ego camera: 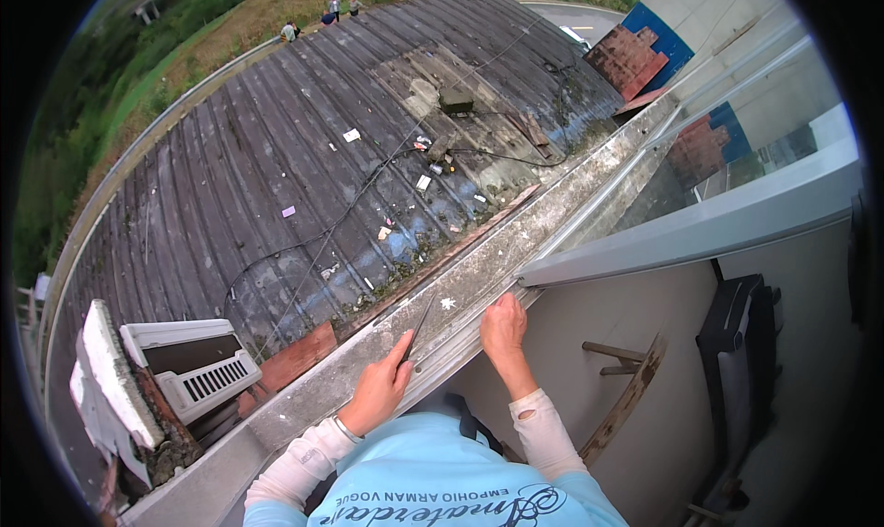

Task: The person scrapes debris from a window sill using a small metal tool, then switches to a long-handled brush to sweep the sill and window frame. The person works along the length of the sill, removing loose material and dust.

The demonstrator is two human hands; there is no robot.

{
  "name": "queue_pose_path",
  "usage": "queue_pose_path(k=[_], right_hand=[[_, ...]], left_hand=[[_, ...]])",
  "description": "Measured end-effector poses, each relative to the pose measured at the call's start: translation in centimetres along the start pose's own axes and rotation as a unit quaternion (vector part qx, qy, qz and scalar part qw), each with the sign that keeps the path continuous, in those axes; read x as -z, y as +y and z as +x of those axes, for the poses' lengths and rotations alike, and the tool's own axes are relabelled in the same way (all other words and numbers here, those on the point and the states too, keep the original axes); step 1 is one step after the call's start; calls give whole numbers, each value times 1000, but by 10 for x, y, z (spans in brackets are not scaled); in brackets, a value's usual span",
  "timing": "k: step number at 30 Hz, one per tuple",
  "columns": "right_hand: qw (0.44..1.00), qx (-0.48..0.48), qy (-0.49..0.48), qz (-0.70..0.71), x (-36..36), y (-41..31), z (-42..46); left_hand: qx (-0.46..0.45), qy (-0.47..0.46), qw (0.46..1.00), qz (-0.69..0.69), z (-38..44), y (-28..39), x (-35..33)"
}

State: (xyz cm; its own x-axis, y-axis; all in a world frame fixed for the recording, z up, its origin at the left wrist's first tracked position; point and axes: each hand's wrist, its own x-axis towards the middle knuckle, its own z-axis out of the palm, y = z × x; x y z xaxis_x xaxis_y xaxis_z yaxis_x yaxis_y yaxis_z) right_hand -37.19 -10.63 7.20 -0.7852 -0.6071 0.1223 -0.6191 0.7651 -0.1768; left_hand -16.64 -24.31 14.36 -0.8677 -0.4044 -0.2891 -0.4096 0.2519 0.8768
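Note:
My left hand (380, 385) grips a slim dark tool (418, 330), perhaps a knife or a file. Its narrow end points away from me over the concrete window ledge (483, 264), and its lower part is hidden in my fingers. My right hand (504, 323) is curled into a fist at the window's bottom track (456, 344), just short of the lower corner of the window sash (621, 230). Whether that fist encloses anything is hidden. A white splatter (448, 304) marks the ledge between my hands.
Beyond the ledge lies a corrugated roof (276, 154) with litter, a black cable (331, 226) and a block (456, 101). A white plastic grille unit (200, 368) and a broken slab (114, 375) stand left. Indoors are a wooden stool (628, 396) and a dark suitcase (735, 361).

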Motion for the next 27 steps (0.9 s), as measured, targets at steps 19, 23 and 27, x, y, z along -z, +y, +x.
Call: queue_pose_path(k=[19, 23, 27], right_hand=[[857, 56, -241, 453, 54, -100, 4], [841, 67, -258, 471, 52, -106, -10], [805, -11, -298, 513, 71, -101, -23]], left_hand=[[59, 55, 959, -272, 22, -21, 9], [28, 5, 975, -218, 13, 4, 2], [-51, -9, 978, -203, 5, -7, -20]])
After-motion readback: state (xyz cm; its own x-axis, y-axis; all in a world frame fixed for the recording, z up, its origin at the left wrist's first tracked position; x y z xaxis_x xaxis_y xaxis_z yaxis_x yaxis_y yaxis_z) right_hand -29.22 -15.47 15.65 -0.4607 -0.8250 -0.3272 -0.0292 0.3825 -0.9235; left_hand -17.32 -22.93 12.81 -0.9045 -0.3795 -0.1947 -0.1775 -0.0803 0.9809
